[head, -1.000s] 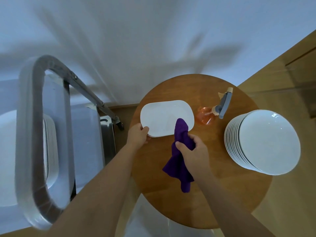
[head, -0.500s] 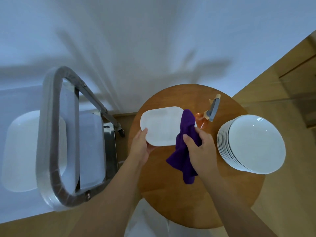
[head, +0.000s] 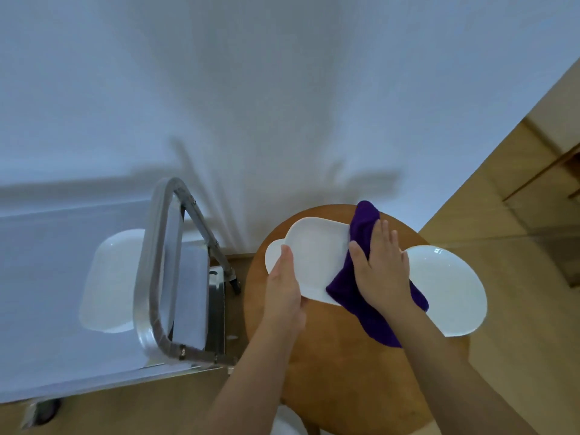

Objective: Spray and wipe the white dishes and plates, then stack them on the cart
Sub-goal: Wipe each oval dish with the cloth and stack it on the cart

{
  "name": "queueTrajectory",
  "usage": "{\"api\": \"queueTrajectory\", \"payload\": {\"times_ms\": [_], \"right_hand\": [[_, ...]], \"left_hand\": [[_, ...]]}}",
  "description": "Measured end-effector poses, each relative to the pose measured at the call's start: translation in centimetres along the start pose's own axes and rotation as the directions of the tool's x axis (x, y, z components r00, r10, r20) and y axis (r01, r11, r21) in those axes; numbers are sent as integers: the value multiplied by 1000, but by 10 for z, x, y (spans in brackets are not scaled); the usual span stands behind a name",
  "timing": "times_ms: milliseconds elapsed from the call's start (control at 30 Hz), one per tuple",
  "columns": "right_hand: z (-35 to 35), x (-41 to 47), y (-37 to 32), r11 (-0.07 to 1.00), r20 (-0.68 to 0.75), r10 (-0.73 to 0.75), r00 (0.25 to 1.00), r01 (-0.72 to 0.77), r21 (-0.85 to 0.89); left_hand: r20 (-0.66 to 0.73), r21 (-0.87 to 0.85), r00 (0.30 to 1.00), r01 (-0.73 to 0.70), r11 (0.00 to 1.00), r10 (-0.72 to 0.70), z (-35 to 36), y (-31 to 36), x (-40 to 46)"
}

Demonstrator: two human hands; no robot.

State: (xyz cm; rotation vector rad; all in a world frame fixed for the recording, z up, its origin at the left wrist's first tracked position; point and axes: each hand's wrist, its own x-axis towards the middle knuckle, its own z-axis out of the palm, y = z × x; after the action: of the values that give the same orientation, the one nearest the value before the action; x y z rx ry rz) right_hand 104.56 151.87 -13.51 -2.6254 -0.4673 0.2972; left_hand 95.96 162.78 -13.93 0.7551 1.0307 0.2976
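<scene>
Mid-wipe. White rectangular ceramic dish (head: 314, 255) at centre of round wooden table (head: 339, 372). Left hand (head: 282, 287) grips its 8 o'clock edge, fingers curled under; right hand (head: 381, 268) presses purple cloth (head: 354, 284), fingers flat. Round white plates (head: 448, 287) at 3 o'clock unwiped, likely. One white dish (head: 110, 281) on metal cart (head: 163, 277) at 9 o'clock.

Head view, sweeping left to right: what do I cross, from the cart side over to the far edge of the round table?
White dish on the cart → cart handle → left hand → oblong white dish → right hand flat on the purple cloth → stack of round white plates.
</scene>
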Motion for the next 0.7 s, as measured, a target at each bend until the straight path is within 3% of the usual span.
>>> {"api": "queueTrajectory", "payload": {"times_ms": [133,200,300,433,567,700], "right_hand": [[-5,-14,-20,994,-56,-103,993,105,29],[-6,-20,-33,982,-113,-188,976,183,-53],[-6,-28,-48,938,-143,-328,934,305,-163],[-12,-36,-61,889,-76,-453,888,456,32],[-28,-31,-67,881,-135,-468,873,472,-5],[-42,-19,-72,934,-232,-347,909,357,0]], "left_hand": [[53,169,998,-40,985,32,12,6,-21],[126,274,986,-144,951,113,14,4,-29],[236,227,950,-259,939,205,13,3,-40],[282,152,936,-262,953,212,10,18,-46],[240,166,924,-341,925,298,10,26,-57],[205,112,915,-376,920,348,14,38,-69]]}}
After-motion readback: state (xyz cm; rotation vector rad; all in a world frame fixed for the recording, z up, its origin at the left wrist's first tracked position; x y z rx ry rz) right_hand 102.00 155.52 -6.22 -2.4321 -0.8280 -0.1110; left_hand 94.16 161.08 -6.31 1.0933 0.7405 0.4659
